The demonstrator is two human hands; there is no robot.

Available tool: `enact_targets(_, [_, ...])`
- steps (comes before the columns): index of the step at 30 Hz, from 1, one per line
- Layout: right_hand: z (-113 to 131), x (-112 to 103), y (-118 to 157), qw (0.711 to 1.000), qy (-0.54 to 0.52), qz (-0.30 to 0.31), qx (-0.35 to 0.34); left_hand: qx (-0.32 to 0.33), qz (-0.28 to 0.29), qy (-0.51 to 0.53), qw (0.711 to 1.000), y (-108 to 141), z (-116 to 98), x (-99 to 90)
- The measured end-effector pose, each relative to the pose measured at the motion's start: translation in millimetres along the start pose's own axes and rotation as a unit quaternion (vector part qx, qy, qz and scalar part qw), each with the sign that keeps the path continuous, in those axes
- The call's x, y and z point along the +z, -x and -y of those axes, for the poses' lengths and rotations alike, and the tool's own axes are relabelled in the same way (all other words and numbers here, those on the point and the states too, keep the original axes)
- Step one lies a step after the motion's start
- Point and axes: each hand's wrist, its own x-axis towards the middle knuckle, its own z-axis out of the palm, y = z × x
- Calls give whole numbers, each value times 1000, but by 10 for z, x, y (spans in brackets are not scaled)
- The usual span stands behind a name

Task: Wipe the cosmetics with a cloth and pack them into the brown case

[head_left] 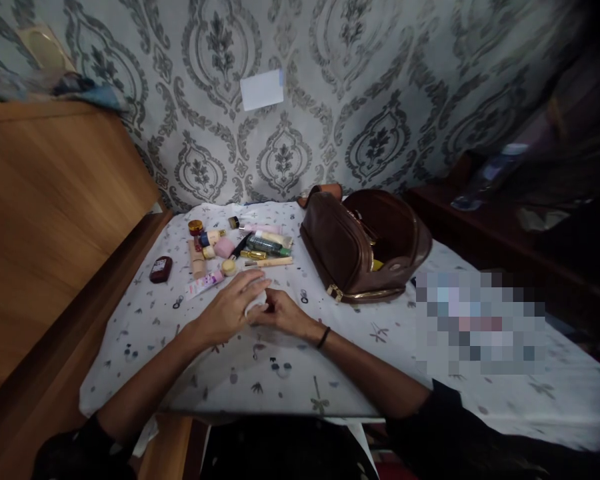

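A small white object [256, 304], partly hidden, is gripped by the left hand [229, 305] and right hand [286, 313] above a white patterned cloth [300, 377], back from its front edge. Beyond, room is bounded by pastel cosmetic tubes [205, 285] and an unzipped brown leather bag [330, 240].

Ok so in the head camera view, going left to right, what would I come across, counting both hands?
Wooden cabinet, small dark red case, left hand, right hand, open brown bag, clear bottle.
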Motion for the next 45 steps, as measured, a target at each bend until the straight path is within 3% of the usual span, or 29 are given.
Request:
enact_targets(3, [12,7,9,1000,23,1,-15,26,47,-169,984,14,-23,20])
enact_targets(6, [38,-2,9,999,23,5,-30,-34,100,-297,949,-49,-83,-14])
enact_targets(11, [64,-37,4,999,30,10,-24,-122,136,-348,920,-220,-232,-58])
enact_targets(16, [138,-49,11,999,23,19,-34,-194,84,-284,935,-262,-115,-43])
enact_targets(22, [163,-45,37,997,-36,65,5,-224,5,-40,974,-116,172,102])
enact_targets(28, [125,-58,9,993,-87,77,30,-265,-64,132,953,-71,234,256])
enact_targets(36, [92,-81,1,993,-65,87,37,-294,-91,155,939,-63,235,330])
enact_targets(41, [92,-63,1,991,-83,84,63,-300,-73,91,947,-51,184,330])
enact_targets(45, [76,-55,0,990,-89,78,75,-295,-62,106,948,-36,157,323])
